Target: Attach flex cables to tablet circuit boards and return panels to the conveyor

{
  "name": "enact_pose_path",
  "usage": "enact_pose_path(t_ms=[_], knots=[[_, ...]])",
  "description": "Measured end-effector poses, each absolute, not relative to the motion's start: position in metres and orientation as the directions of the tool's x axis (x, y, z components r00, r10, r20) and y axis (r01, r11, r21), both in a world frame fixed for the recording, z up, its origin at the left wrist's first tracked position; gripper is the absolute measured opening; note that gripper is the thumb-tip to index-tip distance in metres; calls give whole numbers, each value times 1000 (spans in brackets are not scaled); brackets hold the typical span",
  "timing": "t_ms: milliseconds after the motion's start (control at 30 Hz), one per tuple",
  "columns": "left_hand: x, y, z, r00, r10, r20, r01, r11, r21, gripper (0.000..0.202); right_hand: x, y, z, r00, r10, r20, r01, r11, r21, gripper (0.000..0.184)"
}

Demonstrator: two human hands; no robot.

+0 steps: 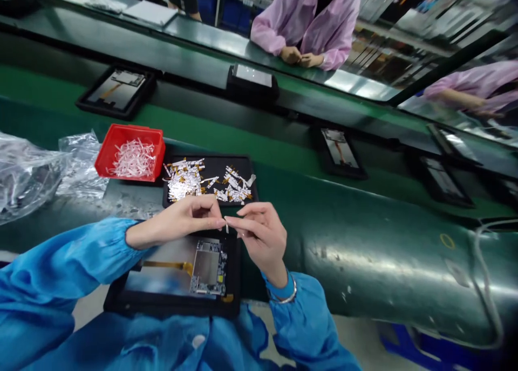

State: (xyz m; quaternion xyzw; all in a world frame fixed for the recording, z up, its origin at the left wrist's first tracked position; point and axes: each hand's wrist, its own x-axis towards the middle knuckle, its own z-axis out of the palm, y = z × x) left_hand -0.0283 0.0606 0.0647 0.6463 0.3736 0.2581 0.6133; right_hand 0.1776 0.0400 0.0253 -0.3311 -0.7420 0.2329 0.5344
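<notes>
My left hand (190,217) and my right hand (259,231) meet fingertip to fingertip above an opened tablet (182,274) in a black frame. Both pinch a tiny pale strip (227,228) between thumb and forefinger. The tablet shows a silver back, a circuit board and an orange flex cable. Just beyond my hands lies a black tray (210,163) holding several small silver and gold flex parts. Both sleeves are blue.
A red bin (107,150) of white strips sits left of the tray, with crumpled plastic bags (36,171) further left. Several framed tablets (117,90) ride the green conveyor belt. A person in a pink coat (307,26) stands across the line.
</notes>
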Motion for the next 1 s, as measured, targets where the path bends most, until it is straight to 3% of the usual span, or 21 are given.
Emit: enact_pose_path(t_ms=[67,133,167,233,300,400,567,633,700,833,1000], knots=[[-39,58,70,602,792,-102,195,-22,981,28,182,36,22,-189,779,598,277,626,-729,28],[-57,59,78,579,815,0,290,-206,935,25,186,31,18,-181,846,502,279,534,-798,20],[-69,61,81,529,845,81,381,-322,867,24,188,28,14,-180,877,446,275,480,-833,15],[-98,70,83,339,898,280,662,-439,607,27,192,22,7,-195,917,347,284,392,-875,10],[-129,87,78,130,902,411,918,-266,294,39,195,16,0,-247,924,293,336,365,-868,9],[-171,118,56,-22,873,488,998,48,-40,56,195,10,-9,-376,886,271,449,430,-783,15],[-192,137,28,48,872,486,981,50,-186,40,194,9,-18,-488,848,207,589,496,-639,27],[-175,124,29,102,845,524,983,-5,-184,31,195,10,-20,-497,846,193,615,500,-609,28],[-146,103,34,196,814,547,981,-166,-104,19,196,11,-20,-500,844,192,635,509,-581,29],[-84,59,33,474,776,416,765,-596,242,7,194,12,-18,-533,819,212,656,558,-508,27],[-55,35,7,635,726,263,528,-657,539,10,187,11,-19,-526,811,258,677,582,-450,26]])
